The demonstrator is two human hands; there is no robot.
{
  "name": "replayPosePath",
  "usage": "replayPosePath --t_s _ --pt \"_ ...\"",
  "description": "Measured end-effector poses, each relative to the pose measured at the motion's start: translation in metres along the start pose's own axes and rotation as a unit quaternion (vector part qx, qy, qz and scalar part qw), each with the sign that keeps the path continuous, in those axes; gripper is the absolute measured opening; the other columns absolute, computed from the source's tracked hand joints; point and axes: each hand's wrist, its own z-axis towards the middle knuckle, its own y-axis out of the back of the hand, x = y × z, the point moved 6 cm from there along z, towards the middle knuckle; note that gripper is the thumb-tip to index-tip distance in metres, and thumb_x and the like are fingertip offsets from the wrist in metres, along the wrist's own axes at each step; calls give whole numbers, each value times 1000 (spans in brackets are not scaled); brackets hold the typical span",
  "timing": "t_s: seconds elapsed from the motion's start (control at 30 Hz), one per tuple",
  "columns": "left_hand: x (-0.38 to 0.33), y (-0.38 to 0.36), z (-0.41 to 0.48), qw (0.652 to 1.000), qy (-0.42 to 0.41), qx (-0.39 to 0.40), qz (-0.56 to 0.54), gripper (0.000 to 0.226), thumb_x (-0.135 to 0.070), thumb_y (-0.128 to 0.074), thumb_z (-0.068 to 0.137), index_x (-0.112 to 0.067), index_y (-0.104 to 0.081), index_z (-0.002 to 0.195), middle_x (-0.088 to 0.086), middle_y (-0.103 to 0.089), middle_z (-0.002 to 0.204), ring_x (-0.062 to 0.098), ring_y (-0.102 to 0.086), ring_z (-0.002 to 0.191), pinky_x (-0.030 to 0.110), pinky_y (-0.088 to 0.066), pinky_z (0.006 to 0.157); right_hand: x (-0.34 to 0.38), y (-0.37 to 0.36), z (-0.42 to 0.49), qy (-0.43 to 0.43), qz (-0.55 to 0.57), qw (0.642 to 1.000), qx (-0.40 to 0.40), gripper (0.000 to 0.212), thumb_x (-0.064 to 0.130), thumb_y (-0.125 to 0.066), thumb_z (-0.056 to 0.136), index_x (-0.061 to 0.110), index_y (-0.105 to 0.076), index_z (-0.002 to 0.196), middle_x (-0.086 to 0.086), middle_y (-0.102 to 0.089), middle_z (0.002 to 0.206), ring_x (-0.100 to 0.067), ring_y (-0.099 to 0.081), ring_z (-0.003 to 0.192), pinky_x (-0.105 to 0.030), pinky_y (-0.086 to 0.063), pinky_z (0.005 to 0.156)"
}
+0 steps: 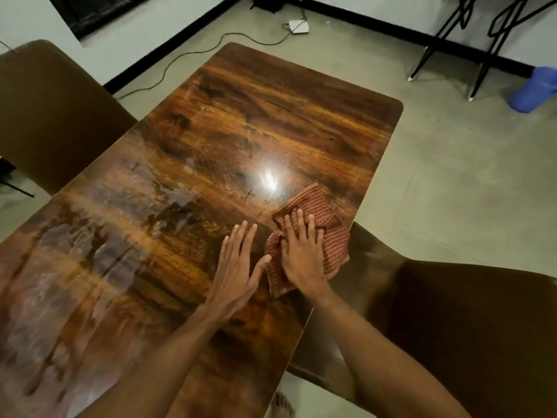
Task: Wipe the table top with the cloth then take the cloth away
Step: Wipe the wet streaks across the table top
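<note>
Nearest the camera, two bare forearms reached forward over the near part of the wooden table (187, 164). A bare foot (281, 406) showed on the floor just below the table's right edge.

The left hand (238, 267) lay flat on the table top, fingers straight and a little spread, thumb pointing toward the cloth; it held nothing. Just beside it, the right hand (303, 251) pressed palm-down on the red checked cloth (328, 233), fingers stretched out on top of it rather than closed around it. The two hands were close together, the left thumb almost at the cloth's edge.

The cloth was bunched and lay at the table's right edge, with one corner hanging slightly over the side. Smeary, dull streaks covered the left and near part of the table top, and a bright glare of light sat just beyond the cloth.

A brown chair (470, 336) stood on the right, close against the table, and another brown chair (51, 116) stood on the left side.

Farther off, a cable (187, 55) ran across the floor to a small white box (299, 26) near the wall. A blue bucket (533, 89) lay tilted at the far right, next to thin black metal legs (446, 40).
</note>
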Motion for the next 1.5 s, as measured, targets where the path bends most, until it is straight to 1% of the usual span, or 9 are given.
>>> replayPosePath --t_s 0.13,0.3,0.53,0.73,0.93,1.07,1.13,1.33,1.5 --pt "-13 2 39 1000 -27 -11 1 72 -58 -28 101 -22 -9 161 -2 -2 169 11 6 155 34 8 126 -14 -7 6 168 -30 985 30 60 53 -11 107 34 -3 164 5 8 172 -20 11 158 -56 -6 128" --pt "-8 3 57 998 -50 -19 12 75 -64 -24 99 -26 -6 161 -4 2 169 8 10 155 33 9 125 -119 50 96 -65 -11 998 -18 60 48 -21 110 28 -7 164 -1 3 173 -25 6 159 -54 0 128" --pt "-8 -6 49 999 -39 10 26 80 -71 -15 96 -26 -3 161 -2 2 169 8 10 154 28 14 122 -67 10 15 72 -26 997 -7 61 55 -10 107 33 -8 164 5 2 173 -19 6 159 -51 -3 127" --pt "18 12 26 999 -39 12 16 75 -69 -17 98 -31 -1 160 -6 3 169 7 10 154 37 6 126 -59 23 28 -61 -17 998 -12 60 46 -22 110 29 -4 165 -2 8 173 -26 9 159 -53 0 128" --pt "65 39 -27 1000 -22 7 10 75 -65 -23 99 -26 -9 161 -3 -2 169 9 7 155 38 3 127 41 -45 -112 111 -22 993 27 59 52 -18 108 38 -3 164 8 10 172 -20 12 159 -54 -3 127" --pt "104 56 -62 999 -38 12 -13 75 -66 -22 98 -26 -10 160 -4 -2 169 7 8 155 39 2 127 25 -28 -97 -58 -11 998 1 60 45 -29 109 34 -7 164 3 7 172 -24 11 159 -56 -1 127" --pt "127 68 -84 999 -43 10 -25 74 -65 -24 99 -27 -10 161 -5 -2 169 8 8 155 38 3 127 61 -40 -127 -104 -11 994 -12 61 45 -28 109 34 -5 164 0 8 173 -28 11 158 -56 1 127" --pt "195 99 -146 996 -69 25 -43 73 -63 -26 100 -26 -11 161 -3 -3 170 7 9 155 35 6 126 201 -116 -231 31 -68 996 38 61 49 -24 107 41 0 163 8 11 172 -24 8 159 -56 -3 126" --pt "275 151 -191 997 -53 15 -51 73 -61 -26 100 -25 -10 161 -1 -4 170 10 5 155 41 4 127 237 -97 -180 -209 -24 977 -44 61 37 -36 108 26 -16 164 -6 -4 173 -37 -5 158 -63 -12 123"
